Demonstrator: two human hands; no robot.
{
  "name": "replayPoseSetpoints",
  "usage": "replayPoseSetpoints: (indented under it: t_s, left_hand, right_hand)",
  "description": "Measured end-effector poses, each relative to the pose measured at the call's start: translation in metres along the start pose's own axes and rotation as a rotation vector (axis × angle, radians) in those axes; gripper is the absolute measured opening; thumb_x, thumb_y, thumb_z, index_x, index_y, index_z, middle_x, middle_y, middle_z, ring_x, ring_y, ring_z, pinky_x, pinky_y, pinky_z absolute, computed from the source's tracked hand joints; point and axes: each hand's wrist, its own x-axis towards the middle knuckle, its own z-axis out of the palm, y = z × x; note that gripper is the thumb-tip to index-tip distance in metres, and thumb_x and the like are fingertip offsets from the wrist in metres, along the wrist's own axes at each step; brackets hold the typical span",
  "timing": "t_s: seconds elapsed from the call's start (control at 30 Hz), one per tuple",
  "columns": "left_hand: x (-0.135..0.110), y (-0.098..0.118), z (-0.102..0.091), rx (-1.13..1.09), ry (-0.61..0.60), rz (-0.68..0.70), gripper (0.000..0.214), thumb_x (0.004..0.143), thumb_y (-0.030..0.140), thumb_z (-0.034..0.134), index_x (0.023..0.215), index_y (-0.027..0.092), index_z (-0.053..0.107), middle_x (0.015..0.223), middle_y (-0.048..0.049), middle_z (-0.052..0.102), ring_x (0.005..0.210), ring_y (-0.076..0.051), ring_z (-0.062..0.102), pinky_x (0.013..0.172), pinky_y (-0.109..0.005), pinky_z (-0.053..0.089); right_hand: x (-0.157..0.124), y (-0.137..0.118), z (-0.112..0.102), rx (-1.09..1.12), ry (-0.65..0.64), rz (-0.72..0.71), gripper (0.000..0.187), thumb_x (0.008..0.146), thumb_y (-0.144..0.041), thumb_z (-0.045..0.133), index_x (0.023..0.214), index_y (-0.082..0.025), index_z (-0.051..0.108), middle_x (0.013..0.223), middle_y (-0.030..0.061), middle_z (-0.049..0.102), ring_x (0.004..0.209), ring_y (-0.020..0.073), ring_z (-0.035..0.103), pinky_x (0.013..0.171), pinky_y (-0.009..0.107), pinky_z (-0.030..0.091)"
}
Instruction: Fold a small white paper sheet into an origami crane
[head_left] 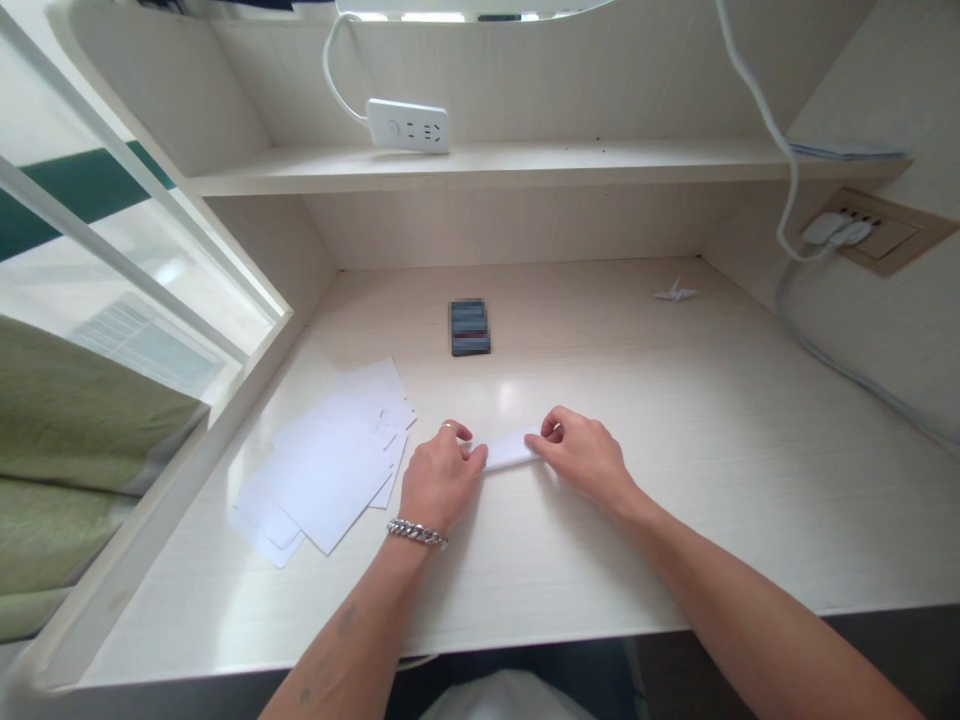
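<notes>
A narrow folded strip of white paper (507, 449) lies at the middle of the desk, between my two hands. My left hand (444, 475) pinches its left end, thumb on top and fingers curled; a ring and a chain bracelet show on this side. At the other end, my right hand (583, 453) grips the paper between thumb and bent fingers. The fingertips hide both ends of the strip. Left of my left hand, several loose white paper sheets (330, 465) overlap in a fanned pile.
A dark phone-like object (470, 327), blurred, lies behind my hands. A small folded paper crane (676, 292) sits at the back right. On the shelf (525, 160) stands a white power strip (409, 126). Cables hang by the wall socket (881, 232). A green curtain (75, 470) hangs at left.
</notes>
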Motion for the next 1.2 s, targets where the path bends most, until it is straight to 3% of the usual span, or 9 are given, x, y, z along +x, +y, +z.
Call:
replayPoseSetpoints:
  t_s: [1.2]
  left_hand:
    - [0.0024,0.0013,-0.0013,0.012,-0.045,-0.091,0.017,0.08,0.039,0.056,0.089,0.025,0.058,0.074,0.0005,0.073,0.077,-0.022,0.066,0.065,-0.032,0.041]
  right_hand:
    - [0.0075,-0.0056,-0.0013,-0.084,-0.033,0.065,0.013,0.073,-0.038,0.06,0.071,-0.025,0.062,0.069,-0.0023,0.067,0.062,0.0154,0.053,0.053,0.026,0.028]
